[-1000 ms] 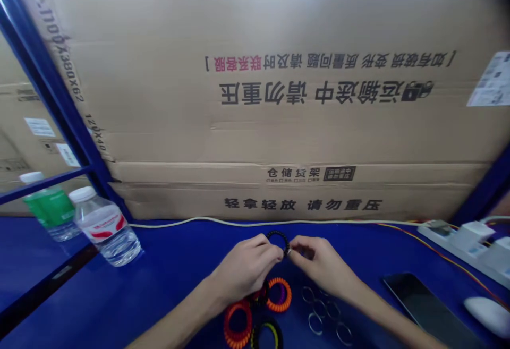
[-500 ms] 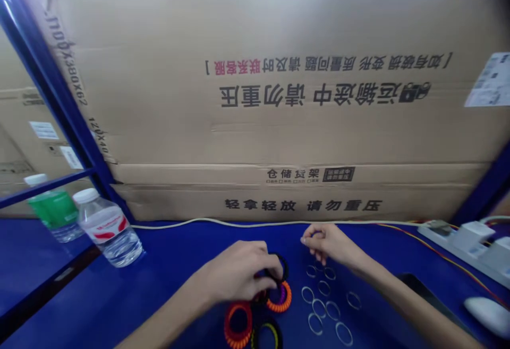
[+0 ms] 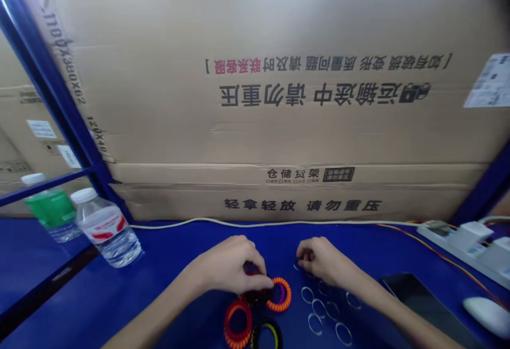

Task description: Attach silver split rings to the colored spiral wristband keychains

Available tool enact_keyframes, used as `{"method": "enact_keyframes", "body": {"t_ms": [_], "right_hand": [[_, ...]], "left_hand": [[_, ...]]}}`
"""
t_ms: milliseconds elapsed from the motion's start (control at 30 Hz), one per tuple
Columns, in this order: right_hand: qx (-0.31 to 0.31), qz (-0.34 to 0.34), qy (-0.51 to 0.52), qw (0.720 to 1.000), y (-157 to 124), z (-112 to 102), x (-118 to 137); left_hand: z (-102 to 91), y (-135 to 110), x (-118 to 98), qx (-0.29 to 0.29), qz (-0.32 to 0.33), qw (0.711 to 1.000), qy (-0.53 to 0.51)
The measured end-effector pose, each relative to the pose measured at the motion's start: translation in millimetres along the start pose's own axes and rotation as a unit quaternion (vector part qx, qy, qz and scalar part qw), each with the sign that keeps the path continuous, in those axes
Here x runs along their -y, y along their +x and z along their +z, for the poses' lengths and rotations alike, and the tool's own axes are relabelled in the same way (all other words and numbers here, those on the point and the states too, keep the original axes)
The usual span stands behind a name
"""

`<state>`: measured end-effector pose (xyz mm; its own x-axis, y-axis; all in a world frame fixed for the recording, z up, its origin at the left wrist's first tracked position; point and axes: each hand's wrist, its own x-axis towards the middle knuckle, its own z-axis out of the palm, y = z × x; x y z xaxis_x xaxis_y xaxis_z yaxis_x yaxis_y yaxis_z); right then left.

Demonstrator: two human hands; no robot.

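Note:
My left hand (image 3: 238, 265) is closed with thumb and fingers on a dark spiral hair tie (image 3: 251, 268), partly hidden by the fingers. Just beside and below it lie an orange spiral hair tie (image 3: 285, 301) with purple inside, a red-orange one (image 3: 230, 333) and a black one with yellow (image 3: 278, 332). My right hand (image 3: 321, 260) is pinched low over the blue tabletop. At its fingertips shows the edge of a thin ring (image 3: 295, 265), mostly covered. Several thin silvery rings (image 3: 319, 308) lie spread below that hand, some partly under it.
A large cardboard box (image 3: 279, 136) stands along the back, with a pale cable (image 3: 239, 225) before it. Water bottles (image 3: 107, 228) stand at left. At right are a phone (image 3: 422, 301), a white mouse (image 3: 486, 314) and a power strip (image 3: 458, 245).
My left hand has moved slightly left, and the black hair tie at its fingertips has shifted with it. My right hand has come down and left, now covering the upper rings.

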<state>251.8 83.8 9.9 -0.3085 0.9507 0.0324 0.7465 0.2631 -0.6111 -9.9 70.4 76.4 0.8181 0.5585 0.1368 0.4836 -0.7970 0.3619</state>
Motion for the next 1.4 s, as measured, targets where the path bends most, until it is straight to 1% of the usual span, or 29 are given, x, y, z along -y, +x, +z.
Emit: {"method": "enact_keyframes", "body": {"t_ms": [100, 200, 267, 300, 400, 500, 567, 733, 933, 1100, 1267, 1400], "right_hand": [[-0.029, -0.026, -0.039, 0.998, -4, 0, 10], [-0.042, -0.076, -0.079, 0.993, -10, 0, 20], [-0.03, -0.11, -0.092, 0.989, -19, -1, 25], [-0.022, -0.116, -0.089, 0.989, -26, -2, 25], [-0.001, -0.09, -0.094, 0.991, -49, -3, 21], [0.065, -0.076, -0.094, 0.991, -70, -2, 16], [0.094, -0.059, -0.091, 0.99, -77, 2, 15], [0.112, -0.046, -0.089, 0.989, -77, 8, 18], [0.12, -0.05, -0.099, 0.987, -77, 9, 11], [0.121, -0.049, -0.096, 0.987, -77, 10, 10], [0.116, -0.049, -0.078, 0.989, -75, 9, 12], [0.123, -0.044, -0.085, 0.988, -75, 8, 13]], "left_hand": [[5.0, 6, -9, -0.043, -0.01, 0.999, 0.015], [18.8, 6, -18, -0.043, -0.009, 0.999, 0.028], [28.6, 0, -23, -0.036, -0.026, 0.998, 0.035], [32.7, -4, -24, -0.027, -0.036, 0.998, 0.034], [39.6, -20, -23, 0.017, -0.056, 0.998, 0.02], [42.1, -30, -19, 0.057, -0.058, 0.997, 0.009], [44.3, -33, -16, 0.071, -0.054, 0.996, 0.003], [48.0, -36, -13, 0.076, -0.061, 0.995, -0.019], [42.7, -38, -17, 0.088, -0.088, 0.991, -0.04], [44.2, -38, -17, 0.075, -0.083, 0.993, -0.047], [45.8, -37, -16, 0.072, -0.081, 0.993, -0.051], [45.4, -37, -17, 0.07, -0.082, 0.993, -0.048]]}}
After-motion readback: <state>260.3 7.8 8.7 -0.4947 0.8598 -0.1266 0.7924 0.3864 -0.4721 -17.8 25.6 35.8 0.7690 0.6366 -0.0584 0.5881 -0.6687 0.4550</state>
